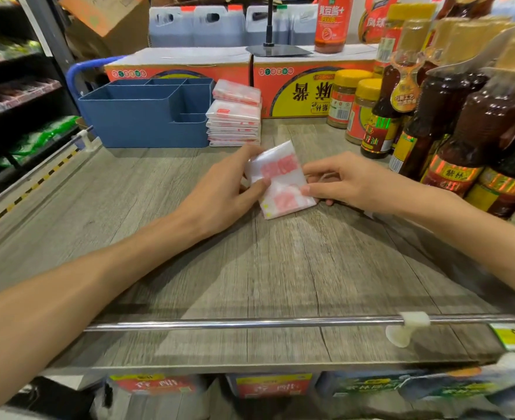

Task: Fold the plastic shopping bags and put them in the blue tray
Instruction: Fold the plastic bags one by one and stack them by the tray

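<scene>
Upper left of centre, the blue tray (141, 116) stands on the worktop (189, 253) with its open compartments facing up. All that shows of them is empty, so no folded bag has gone in that can be seen. Just right of it and touching its wall, a stack (234, 122) of flat white-and-red bags is piled, probably kept close so that each one is a short reach away.

At centre frame, the left hand (220, 192) grips the bag (283, 183) from its left side: thumb on top, fingers behind the far edge. That grip looks meant to pin the layers so that they do not spring apart. The bag is already a small, thick square packet, tilted, with its lower corner on the worktop.

The right hand (350, 183) pinches the packet's right edge between thumb and curled fingers; thin plastic trails under this hand, perhaps the handles being tucked, though I cannot tell for certain. Holding both sides keeps the slippery film taut for the last crease.

Far right, the bottles (450, 128) crowd the worktop's edge close to the right arm, so an elbow swing could knock them.
</scene>
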